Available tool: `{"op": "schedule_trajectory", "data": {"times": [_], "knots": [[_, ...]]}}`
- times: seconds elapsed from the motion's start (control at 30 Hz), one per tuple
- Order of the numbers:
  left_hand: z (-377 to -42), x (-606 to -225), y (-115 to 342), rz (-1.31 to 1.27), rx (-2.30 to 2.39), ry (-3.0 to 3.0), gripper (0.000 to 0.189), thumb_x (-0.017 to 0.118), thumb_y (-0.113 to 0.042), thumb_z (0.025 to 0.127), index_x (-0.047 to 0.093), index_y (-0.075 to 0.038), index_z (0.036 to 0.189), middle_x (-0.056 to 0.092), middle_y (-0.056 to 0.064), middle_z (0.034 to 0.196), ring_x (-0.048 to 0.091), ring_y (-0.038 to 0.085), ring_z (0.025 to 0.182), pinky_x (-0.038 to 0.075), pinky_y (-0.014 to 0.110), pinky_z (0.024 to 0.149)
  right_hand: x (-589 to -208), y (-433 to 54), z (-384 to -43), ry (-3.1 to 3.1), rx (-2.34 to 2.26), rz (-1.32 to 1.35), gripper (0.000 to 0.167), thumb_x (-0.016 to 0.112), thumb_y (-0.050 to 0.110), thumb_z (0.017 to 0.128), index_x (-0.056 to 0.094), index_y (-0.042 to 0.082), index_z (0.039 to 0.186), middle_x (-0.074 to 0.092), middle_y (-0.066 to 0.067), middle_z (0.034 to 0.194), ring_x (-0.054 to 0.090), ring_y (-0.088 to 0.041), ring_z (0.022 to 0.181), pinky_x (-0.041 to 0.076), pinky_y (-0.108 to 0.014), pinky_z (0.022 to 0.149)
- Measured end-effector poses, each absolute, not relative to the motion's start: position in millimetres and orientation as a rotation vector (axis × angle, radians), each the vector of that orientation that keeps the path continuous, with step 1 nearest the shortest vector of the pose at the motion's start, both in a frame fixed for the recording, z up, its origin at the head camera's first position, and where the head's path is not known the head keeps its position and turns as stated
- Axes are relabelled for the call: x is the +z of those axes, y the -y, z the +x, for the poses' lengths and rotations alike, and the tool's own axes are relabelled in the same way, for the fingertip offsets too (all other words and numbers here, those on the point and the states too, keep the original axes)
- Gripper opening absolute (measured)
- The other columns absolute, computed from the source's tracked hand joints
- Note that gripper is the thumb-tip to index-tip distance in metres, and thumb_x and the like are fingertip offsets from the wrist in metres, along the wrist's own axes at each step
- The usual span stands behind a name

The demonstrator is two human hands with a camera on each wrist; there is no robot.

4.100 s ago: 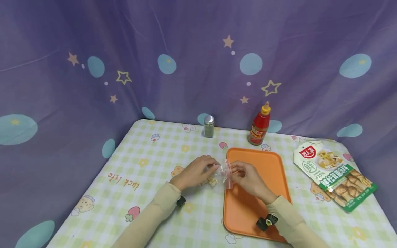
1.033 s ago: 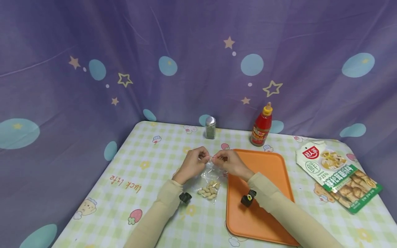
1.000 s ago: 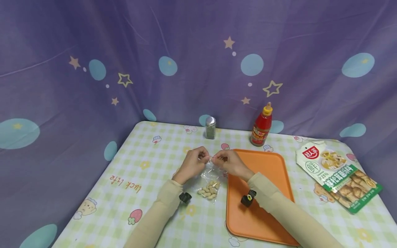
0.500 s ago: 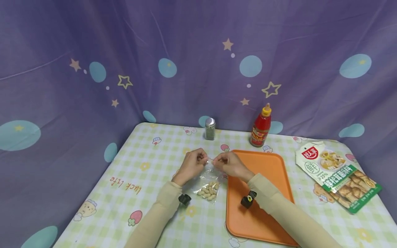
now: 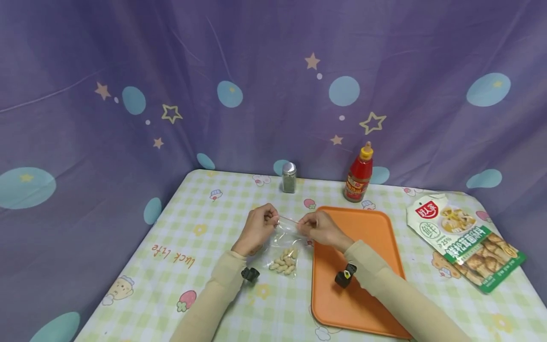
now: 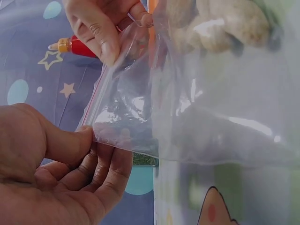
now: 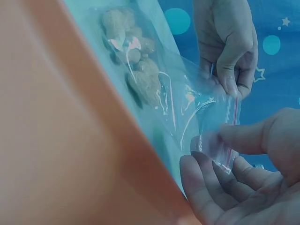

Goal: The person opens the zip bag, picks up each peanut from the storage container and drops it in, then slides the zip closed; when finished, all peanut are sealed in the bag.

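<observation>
A clear zip-lock bag (image 5: 285, 240) with a thin red line along its zip edge hangs between my two hands. Several peanuts in their shells (image 5: 284, 262) lie in the bottom of it, close over the tablecloth. My left hand (image 5: 258, 229) pinches the left end of the zip edge between thumb and fingers. At the other end, my right hand (image 5: 323, 230) pinches the same edge. In the left wrist view the zip strip (image 6: 96, 101) runs taut from one thumb to the other. The right wrist view shows the bag (image 7: 187, 101) sloping down from the fingers to the peanuts.
An orange tray (image 5: 354, 304) lies under my right forearm. Behind stand a glass shaker with a metal cap (image 5: 289, 177) and a red sauce bottle with a yellow cap (image 5: 359, 175). A green and white mushroom seasoning packet (image 5: 466, 240) lies at the right. A purple curtain (image 5: 273, 85) borders the table's back.
The bag has turned from lying sideways to hanging with its zip edge up and the peanuts below. In the last half second my hands have drawn apart, stretching the zip edge between them.
</observation>
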State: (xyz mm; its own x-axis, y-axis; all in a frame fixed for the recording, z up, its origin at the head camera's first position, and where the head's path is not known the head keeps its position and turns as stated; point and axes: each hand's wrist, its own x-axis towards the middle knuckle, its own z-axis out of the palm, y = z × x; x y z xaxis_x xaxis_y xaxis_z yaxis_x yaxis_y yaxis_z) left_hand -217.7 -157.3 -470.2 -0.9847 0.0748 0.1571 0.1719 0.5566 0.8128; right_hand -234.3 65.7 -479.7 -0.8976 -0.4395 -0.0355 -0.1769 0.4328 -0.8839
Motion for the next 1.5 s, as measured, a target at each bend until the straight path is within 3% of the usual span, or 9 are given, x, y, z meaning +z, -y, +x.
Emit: {"op": "schedule_trajectory", "data": {"times": [0.17,0.47,0.97,1.23,1.5], "knots": [[-219,-469,159,-0.221,-1.381,2.698,0.013,0.065,0.002,0.095,0.067,-0.007,0.086,0.067,0.007,0.079,0.056,0.011,0.066,0.048,0.021,0.063,-481,-69,-235,-2.411,-1.461,-0.548,0.015,0.068,0.011,0.098,0.075,-0.003,0.099,0.073,-0.022,0.084,0.066,-0.02,0.066,0.049,-0.023,0.058],[-220,-467,162,-0.228,-1.361,2.698,0.011,0.066,0.0,0.096,0.068,-0.007,0.088,0.07,0.007,0.081,0.058,0.011,0.067,0.05,0.024,0.066,-478,-74,-235,-2.372,-1.482,-0.549,0.017,0.067,0.011,0.101,0.073,-0.005,0.102,0.072,-0.025,0.087,0.069,-0.029,0.067,0.052,-0.026,0.059],[-221,-470,162,-0.189,-1.39,2.692,0.012,0.066,0.0,0.097,0.067,-0.007,0.087,0.069,0.008,0.081,0.058,0.011,0.066,0.049,0.022,0.062,-481,-80,-239,-2.486,-1.371,-0.513,0.021,0.071,0.016,0.099,0.077,-0.001,0.087,0.067,-0.018,0.072,0.052,-0.01,0.06,0.046,-0.023,0.059],[-223,-472,165,-0.159,-1.343,2.691,0.008,0.069,-0.004,0.098,0.07,-0.004,0.09,0.072,0.01,0.083,0.062,0.011,0.069,0.052,0.022,0.065,-484,-77,-239,-2.514,-1.445,-0.422,0.015,0.076,0.016,0.096,0.08,0.002,0.092,0.073,-0.011,0.078,0.064,-0.015,0.066,0.054,-0.026,0.061],[-230,-474,174,-0.14,-1.281,2.795,0.007,0.072,-0.006,0.097,0.074,-0.002,0.092,0.074,0.011,0.081,0.066,0.016,0.07,0.056,0.031,0.069,-490,-74,-245,-2.518,-1.514,-0.384,0.01,0.074,0.006,0.095,0.078,-0.001,0.101,0.077,-0.015,0.088,0.069,-0.015,0.069,0.058,-0.028,0.064]]}}
